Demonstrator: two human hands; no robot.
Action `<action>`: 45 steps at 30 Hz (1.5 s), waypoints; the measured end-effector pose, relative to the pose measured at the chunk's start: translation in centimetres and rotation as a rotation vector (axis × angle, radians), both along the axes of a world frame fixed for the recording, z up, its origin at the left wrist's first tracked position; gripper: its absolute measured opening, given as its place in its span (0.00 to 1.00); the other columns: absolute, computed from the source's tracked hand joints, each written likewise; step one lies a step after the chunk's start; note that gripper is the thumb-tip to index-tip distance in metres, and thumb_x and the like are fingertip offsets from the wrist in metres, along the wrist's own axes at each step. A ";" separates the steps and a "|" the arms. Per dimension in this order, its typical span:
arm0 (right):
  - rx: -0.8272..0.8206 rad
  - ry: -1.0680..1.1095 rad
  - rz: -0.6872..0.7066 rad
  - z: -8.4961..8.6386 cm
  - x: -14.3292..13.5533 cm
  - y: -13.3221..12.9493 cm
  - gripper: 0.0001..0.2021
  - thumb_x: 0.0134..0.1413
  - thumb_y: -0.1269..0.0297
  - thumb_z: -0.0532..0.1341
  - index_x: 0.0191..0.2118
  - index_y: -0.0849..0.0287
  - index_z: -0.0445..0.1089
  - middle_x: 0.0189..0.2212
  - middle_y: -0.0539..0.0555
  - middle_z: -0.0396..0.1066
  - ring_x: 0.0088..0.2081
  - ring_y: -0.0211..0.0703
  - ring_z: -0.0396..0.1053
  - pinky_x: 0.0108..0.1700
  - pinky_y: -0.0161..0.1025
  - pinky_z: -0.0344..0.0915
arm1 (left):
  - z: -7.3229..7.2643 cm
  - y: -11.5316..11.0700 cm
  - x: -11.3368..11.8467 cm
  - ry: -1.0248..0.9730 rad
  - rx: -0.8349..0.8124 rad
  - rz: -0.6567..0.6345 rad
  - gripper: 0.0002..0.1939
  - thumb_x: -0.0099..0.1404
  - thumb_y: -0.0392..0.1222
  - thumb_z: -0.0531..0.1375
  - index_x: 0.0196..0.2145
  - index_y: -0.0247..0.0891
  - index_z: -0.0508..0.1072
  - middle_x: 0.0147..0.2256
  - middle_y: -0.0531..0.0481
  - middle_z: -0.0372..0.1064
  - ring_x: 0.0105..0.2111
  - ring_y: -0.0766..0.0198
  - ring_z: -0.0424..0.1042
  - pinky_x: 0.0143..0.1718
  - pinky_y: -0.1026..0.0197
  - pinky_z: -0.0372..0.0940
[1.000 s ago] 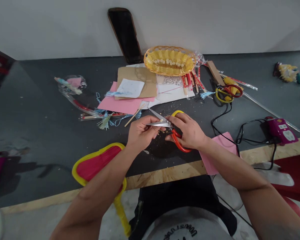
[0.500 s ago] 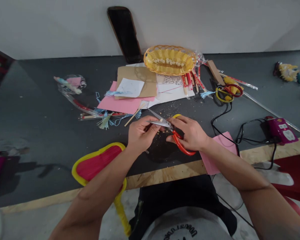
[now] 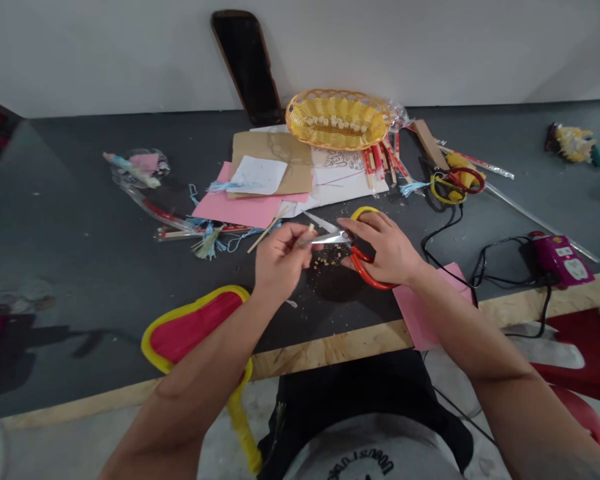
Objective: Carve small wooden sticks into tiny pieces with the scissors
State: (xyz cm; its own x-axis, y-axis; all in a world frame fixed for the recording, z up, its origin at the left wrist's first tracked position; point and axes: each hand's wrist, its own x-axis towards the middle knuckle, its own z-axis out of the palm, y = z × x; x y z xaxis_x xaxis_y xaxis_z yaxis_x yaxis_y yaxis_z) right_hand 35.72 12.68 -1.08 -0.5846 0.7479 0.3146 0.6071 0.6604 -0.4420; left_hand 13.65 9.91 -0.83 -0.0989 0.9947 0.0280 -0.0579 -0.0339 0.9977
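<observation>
My right hand [image 3: 385, 248] grips a pair of scissors [image 3: 330, 237] by red and yellow handles, its blades parted and pointing left. My left hand [image 3: 283, 257] is closed in a pinch on a small pale piece [image 3: 311, 228], perhaps wood, whose tip shows above the fingertips beside the blades. Most of that piece is hidden by the fingers. Below the blades, small tan cuttings [image 3: 327, 261] lie scattered over the dark table [image 3: 330, 313]. A thin wooden stick [image 3: 266, 233] rests just beyond my left hand.
Pink paper [image 3: 245, 210], brown card [image 3: 273, 157] and a yellow basket [image 3: 337, 120] lie at the back, near a leaning phone [image 3: 247, 67]. A yellow-edged red fan [image 3: 195, 323] is by my left forearm. Black cable runs to a purple box [image 3: 563, 260]; another pair of scissors [image 3: 457, 185] lies right.
My right hand and the scissors have shifted slightly right and up. The blades now sit lower against my left fingers, and the pale piece's tip shows above them.
</observation>
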 end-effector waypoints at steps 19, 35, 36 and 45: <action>-0.040 -0.244 -0.389 -1.5 3.1 2.5 0.30 0.52 0.62 0.65 0.60 0.67 0.67 0.50 0.69 0.74 0.53 0.65 0.69 0.57 0.63 0.64 | 0.2 -0.4 -0.5 0.675 0.376 -0.091 0.06 0.67 0.40 0.62 0.35 0.41 0.80 0.34 0.49 0.80 0.35 0.63 0.77 0.38 0.62 0.70; -0.721 0.521 0.058 0.0 -1.7 -0.9 0.17 0.61 0.49 0.61 0.36 0.60 0.71 0.27 0.47 0.66 0.27 0.33 0.60 0.29 0.32 0.58 | -0.3 -0.7 -0.3 0.829 0.581 -0.144 0.07 0.67 0.39 0.61 0.34 0.42 0.81 0.35 0.47 0.80 0.36 0.61 0.78 0.39 0.61 0.71; -0.750 0.542 0.069 0.0 -1.8 -0.9 0.17 0.61 0.49 0.61 0.36 0.59 0.71 0.27 0.47 0.66 0.27 0.32 0.59 0.28 0.32 0.58 | -0.3 -0.7 -0.3 0.837 0.591 -0.150 0.07 0.67 0.38 0.61 0.34 0.42 0.81 0.35 0.48 0.79 0.36 0.62 0.78 0.39 0.62 0.71; -1.121 0.840 0.154 -1.1 -2.1 -1.0 0.18 0.56 0.48 0.67 0.35 0.60 0.71 0.25 0.45 0.66 0.23 0.29 0.59 0.25 0.30 0.57 | 0.0 -0.8 -0.1 0.745 0.633 -0.166 0.04 0.67 0.36 0.64 0.35 0.41 0.80 0.35 0.48 0.79 0.35 0.66 0.78 0.39 0.66 0.71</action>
